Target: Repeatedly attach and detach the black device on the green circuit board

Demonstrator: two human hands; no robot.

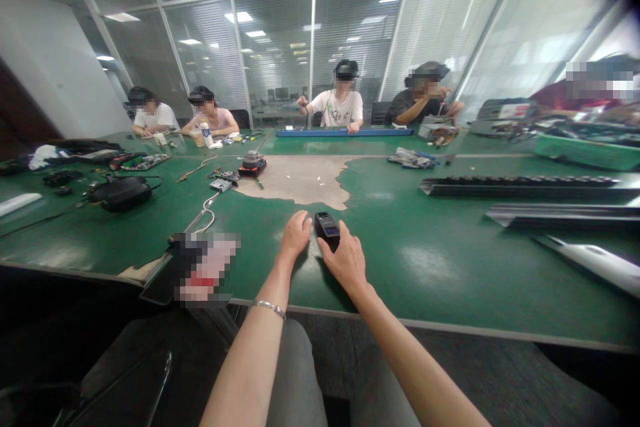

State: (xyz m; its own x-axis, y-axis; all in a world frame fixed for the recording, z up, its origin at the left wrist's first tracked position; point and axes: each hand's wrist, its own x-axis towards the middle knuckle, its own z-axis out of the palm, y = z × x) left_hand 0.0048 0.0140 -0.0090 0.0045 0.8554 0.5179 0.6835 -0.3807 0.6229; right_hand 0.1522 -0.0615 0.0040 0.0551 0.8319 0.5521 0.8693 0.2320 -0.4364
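Note:
A small black device (pixel 327 227) with a bluish patch on its top stands on the green table (pixel 425 260) close to the near edge. My right hand (pixel 346 259) is wrapped round its near side, thumb on its left face. My left hand (pixel 296 233) rests on the table just left of the device, fingers curled downward; whether they hold anything is hidden. A thin bracelet is on my left wrist.
A worn bare patch (pixel 300 180) lies beyond the device, with a small black and red machine (pixel 253 163) at its left. Long dark rails (pixel 520 185) lie at right, a black pouch (pixel 123 192) and cables at left. Several people sit along the far side.

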